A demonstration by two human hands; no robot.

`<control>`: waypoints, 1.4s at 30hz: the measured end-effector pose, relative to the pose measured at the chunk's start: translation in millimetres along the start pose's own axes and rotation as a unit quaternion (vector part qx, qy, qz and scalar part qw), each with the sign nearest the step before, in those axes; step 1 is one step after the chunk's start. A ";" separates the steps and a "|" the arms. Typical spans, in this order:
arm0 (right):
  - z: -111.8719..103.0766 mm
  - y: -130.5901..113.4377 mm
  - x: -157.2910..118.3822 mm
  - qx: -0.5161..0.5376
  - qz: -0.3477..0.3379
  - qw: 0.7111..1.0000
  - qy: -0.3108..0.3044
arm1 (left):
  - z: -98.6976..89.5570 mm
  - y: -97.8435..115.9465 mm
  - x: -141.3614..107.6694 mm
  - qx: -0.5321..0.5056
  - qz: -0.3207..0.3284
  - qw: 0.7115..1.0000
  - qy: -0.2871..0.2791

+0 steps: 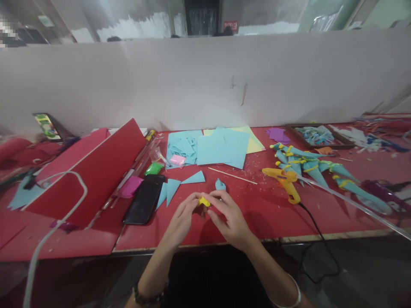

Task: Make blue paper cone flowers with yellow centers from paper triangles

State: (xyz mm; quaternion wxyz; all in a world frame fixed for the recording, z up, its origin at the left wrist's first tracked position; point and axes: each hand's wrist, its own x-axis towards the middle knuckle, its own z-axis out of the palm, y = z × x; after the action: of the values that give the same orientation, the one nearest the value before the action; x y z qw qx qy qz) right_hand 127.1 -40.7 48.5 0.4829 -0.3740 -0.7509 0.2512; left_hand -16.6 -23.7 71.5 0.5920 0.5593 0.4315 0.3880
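"How do the two hands stand?"

"Close together, fingers curled. The left hand [182, 214] and the right hand [231, 219] both pinch a small yellow clay lump [204, 201] with their fingertips."

"And where is that lump?"

"Between the hands, over the front part of the red tabletop [261, 216]. I can't tell whether it touches the surface."

"What's hard to make out?"

"The lump's sides, covered by fingers, and its underside. Just beyond the right hand is a small light-blue piece [220, 185]; its near end borders the fingers, so its full shape is unclear. The clear glue stick [346, 202] in the yellow glue gun [287, 184] is cut off at the right border."

"Any room?"

"Bare red surface lies between the right hand and the glue gun, with a thin wooden stick [233, 176] farther back. Leftward, blue paper triangles [172, 189] and a black smartphone [144, 200] crowd closer. The front edge runs beneath the forearms."
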 end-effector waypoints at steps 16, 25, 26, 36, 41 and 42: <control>8.0 2.4 0.8 -0.006 0.010 0.996 0.090 | 16.2 -16.7 0.6 -0.033 -0.025 0.997 0.062; 12.0 8.0 -0.5 -0.061 0.005 0.994 0.092 | 24.4 -31.2 7.9 -0.259 -0.063 0.962 0.060; 12.2 7.2 -0.5 -0.042 0.017 0.994 0.095 | 22.7 -32.3 8.6 -0.272 -0.064 0.959 0.046; 5.9 0.3 1.2 0.009 0.032 0.996 0.085 | 8.1 -25.7 10.4 -0.150 -0.041 0.988 0.025; 9.6 10.2 -3.2 -0.080 0.005 0.994 0.071 | 17.9 -17.7 5.6 -0.045 -0.004 0.996 0.079; 10.2 11.0 -3.9 -0.091 0.005 0.993 0.068 | 19.4 -17.6 5.0 -0.033 0.004 0.996 0.080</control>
State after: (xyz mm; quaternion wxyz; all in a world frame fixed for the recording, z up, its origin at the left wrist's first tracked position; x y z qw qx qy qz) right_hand 122.3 -37.5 34.1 0.4958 -0.4365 -0.7338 0.1583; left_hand 3.0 -26.6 53.6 0.5720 0.5086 0.4622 0.4477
